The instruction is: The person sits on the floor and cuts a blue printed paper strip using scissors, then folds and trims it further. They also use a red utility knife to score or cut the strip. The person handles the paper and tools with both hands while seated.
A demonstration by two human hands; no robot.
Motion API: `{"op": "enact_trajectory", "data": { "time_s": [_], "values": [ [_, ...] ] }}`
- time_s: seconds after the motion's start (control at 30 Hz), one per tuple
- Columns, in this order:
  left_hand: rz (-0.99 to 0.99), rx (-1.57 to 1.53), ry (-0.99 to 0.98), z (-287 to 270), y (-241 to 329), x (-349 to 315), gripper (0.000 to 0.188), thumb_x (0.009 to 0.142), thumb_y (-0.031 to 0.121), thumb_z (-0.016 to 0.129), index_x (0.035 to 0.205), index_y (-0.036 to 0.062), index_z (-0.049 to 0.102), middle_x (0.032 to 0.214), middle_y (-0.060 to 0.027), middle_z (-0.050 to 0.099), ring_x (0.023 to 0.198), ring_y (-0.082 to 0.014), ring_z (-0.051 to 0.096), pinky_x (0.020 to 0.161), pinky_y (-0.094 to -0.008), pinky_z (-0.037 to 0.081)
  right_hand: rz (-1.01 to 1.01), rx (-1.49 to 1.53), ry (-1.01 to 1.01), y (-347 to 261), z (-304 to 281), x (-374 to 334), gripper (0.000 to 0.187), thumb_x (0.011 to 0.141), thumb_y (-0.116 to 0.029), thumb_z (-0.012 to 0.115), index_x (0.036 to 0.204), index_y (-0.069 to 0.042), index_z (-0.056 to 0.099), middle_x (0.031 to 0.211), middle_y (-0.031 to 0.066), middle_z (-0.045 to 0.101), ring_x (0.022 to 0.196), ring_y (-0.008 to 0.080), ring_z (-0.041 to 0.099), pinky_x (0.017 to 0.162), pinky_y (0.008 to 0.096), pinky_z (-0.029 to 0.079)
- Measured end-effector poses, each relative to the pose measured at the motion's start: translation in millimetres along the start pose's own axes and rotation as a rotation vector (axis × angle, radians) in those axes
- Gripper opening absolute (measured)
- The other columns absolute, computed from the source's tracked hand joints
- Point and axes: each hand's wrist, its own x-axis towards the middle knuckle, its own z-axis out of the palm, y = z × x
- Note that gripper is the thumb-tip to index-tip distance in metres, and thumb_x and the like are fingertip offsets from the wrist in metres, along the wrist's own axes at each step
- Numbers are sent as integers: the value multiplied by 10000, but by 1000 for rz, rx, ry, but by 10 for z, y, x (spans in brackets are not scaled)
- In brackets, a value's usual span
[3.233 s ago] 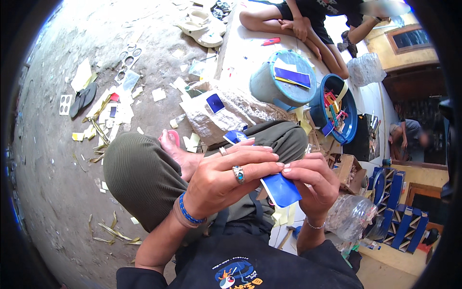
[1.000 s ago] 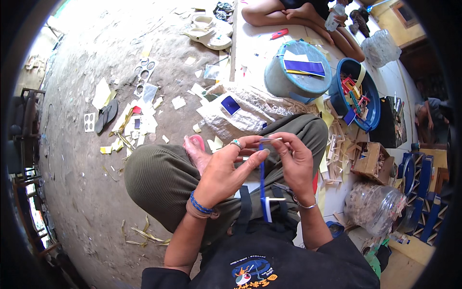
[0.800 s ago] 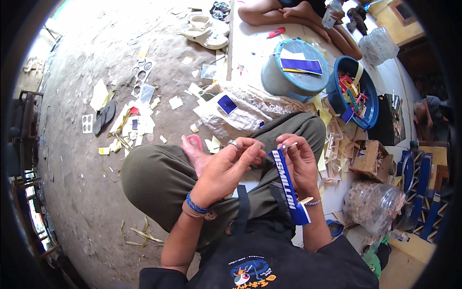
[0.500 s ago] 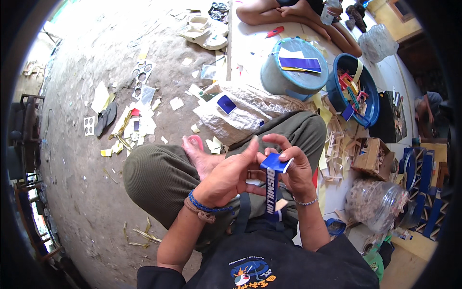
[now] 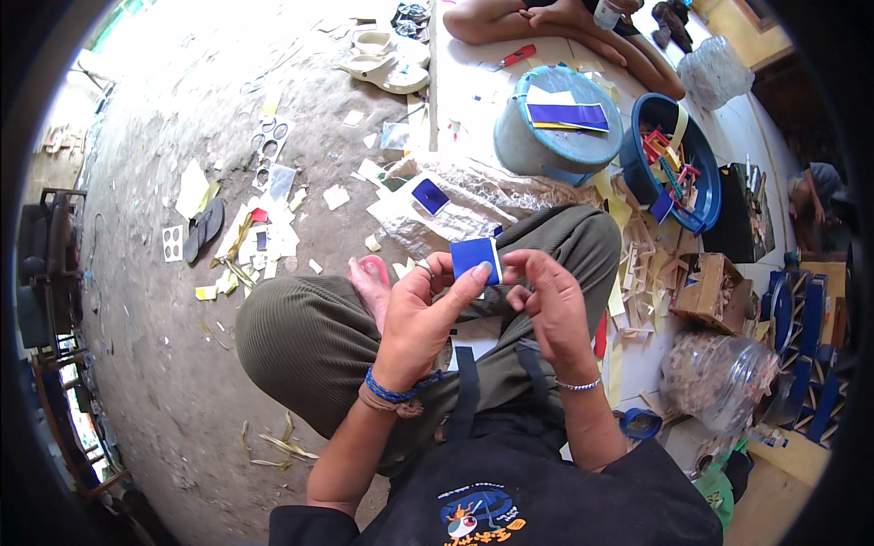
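Observation:
My left hand (image 5: 421,314) holds a small flat piece with a glossy blue face (image 5: 473,257) and a pale right edge, its thumb pressed on the front. At that pale edge are the curled fingertips of my right hand (image 5: 555,314); whatever they pinch is too small to make out. The piece is above my lap, its blue face toward me. Just beyond, a blue rectangle with a white border (image 5: 430,196) lies on a crumpled pale sack (image 5: 391,217).
An upturned grey-blue bucket (image 5: 519,146) bears blue strips (image 5: 569,116). Right of it stand a blue tub (image 5: 710,196) of coloured parts, a cardboard box (image 5: 706,296) and a clear plastic jar (image 5: 715,382). A red cutter (image 5: 519,56) lies near another person's legs (image 5: 583,45). Scraps litter the floor.
The blue piece has turned from its long lettered side to a plain square face and moved up and left. My left thumb now presses on it, and my right fingers have shifted to its edge.

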Motion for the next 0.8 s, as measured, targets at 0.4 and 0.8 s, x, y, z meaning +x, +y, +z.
{"op": "enact_trajectory", "data": {
  "time_s": [0.4, 0.8],
  "values": [
    [576, 839, 126, 11, -14, -10, 124, 961, 106, 737, 977, -8, 689, 902, -102, 712, 847, -173, 675, 763, -315, 499, -2, -161, 16, 33, 225, 20, 217, 1036, -224, 690, 1104, -19, 712, 827, -93, 622, 739, -48, 466, 632, 154, 367],
    [327, 480, 228, -3, -50, -33, 180, 980, 145, 741, 907, -1, 665, 815, -23, 697, 764, -73, 595, 786, -274, 488, 51, -269, -107, -69, 208, 4, 234, 1004, -220, 732, 1128, -23, 713, 897, -65, 670, 751, -21, 526, 645, 160, 417]
  ]
}}
